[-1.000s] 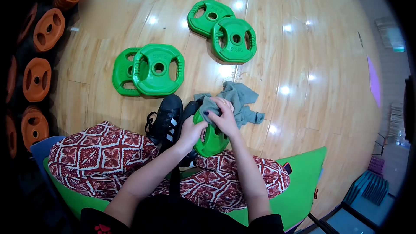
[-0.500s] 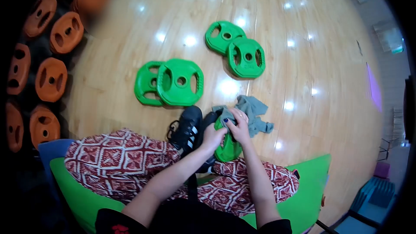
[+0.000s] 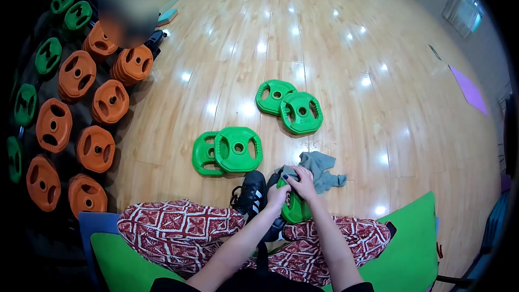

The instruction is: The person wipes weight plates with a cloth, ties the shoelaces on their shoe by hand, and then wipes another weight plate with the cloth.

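A green weight plate (image 3: 295, 210) is tilted up between my shoes, close to my lap. My left hand (image 3: 279, 196) grips its left side, fingers wrapped through the handle slot. On the plate's upper edge lies my right hand (image 3: 301, 180), closed on a grey cloth (image 3: 319, 167) whose loose end trails on the floor to the right. Ahead on the wood floor, two overlapping green plates (image 3: 239, 149) lie left of centre. Another overlapping green pair (image 3: 301, 112) lies farther away.
Orange plates (image 3: 77, 75) and green plates (image 3: 48, 55) hang on a rack at the left. My black shoe (image 3: 250, 194) is beside the held plate. A green mat (image 3: 408, 238) is beneath me. A purple mat (image 3: 467, 90) lies far right.
The view has tilted up, so floor plates and hands appear lower and more of the rack and room shows. Both hands still hold the plate and cloth.
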Motion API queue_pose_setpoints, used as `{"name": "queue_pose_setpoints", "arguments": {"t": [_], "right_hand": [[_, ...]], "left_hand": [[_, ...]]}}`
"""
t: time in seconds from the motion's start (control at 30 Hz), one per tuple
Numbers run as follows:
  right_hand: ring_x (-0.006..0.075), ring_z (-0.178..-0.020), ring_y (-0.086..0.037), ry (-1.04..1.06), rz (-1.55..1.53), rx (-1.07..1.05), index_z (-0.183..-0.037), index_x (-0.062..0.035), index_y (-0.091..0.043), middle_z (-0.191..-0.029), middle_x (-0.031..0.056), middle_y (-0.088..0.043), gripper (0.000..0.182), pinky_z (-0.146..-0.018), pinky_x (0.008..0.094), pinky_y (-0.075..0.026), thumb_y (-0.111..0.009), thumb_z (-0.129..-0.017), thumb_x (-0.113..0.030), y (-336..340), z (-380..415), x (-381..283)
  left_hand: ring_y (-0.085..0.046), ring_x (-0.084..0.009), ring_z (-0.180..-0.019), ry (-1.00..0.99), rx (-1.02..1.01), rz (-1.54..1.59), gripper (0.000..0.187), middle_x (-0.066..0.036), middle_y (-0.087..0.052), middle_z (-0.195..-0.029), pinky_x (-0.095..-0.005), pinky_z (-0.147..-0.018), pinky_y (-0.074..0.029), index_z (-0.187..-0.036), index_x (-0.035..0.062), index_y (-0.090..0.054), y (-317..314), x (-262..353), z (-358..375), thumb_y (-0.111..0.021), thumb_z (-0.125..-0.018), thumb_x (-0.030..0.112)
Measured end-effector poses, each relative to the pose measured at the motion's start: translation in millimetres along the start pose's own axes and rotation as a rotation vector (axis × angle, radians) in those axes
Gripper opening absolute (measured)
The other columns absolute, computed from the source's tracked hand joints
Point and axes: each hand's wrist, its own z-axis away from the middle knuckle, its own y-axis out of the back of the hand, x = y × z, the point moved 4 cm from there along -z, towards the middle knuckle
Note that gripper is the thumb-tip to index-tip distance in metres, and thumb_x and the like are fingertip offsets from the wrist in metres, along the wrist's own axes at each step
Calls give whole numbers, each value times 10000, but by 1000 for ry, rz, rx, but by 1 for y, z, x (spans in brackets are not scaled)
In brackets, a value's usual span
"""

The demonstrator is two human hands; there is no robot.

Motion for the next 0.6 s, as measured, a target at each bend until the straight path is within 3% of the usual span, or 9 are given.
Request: {"name": "queue_pose_setpoints", "arguments": {"t": [0.3,0.37,0.57,0.6], "right_hand": [[272,-1039,-489,-64,-100,2,-1048,-88,-574,-1052,107,-573,343,-929,372,-298,-563,-770,-289,-5,-4,12],[265,-1019,-509,69,19,35,-1012,-87,-599,-1011,114,-592,288,-927,368,-305,-545,-786,-257,1,-1,-1],[274,-958,-535,-64,32,151,-954,-74,-619,-978,107,-608,237,-864,384,-353,-527,-803,-231,-5,-5,5],[256,-984,-515,-91,-38,112,-960,-84,-617,-979,99,-600,253,-901,384,-304,-526,-805,-262,-7,-6,8]], "left_hand": [[-429,-120,-388,12,-48,1,91,-14,-436,-498,-261,-368,-367,-643,56,-493,1,2,3,-536,-706,104],[-430,-122,-389,-1,-47,7,91,-14,-437,-502,-260,-368,-366,-645,55,-489,0,3,3,-533,-710,101],[-429,-128,-383,13,-80,12,49,-25,-449,-510,-262,-362,-359,-675,53,-503,0,1,-1,-515,-711,83],[-420,-127,-382,11,-73,10,79,-19,-442,-508,-260,-366,-360,-650,59,-492,0,2,1,-518,-717,91]]}}
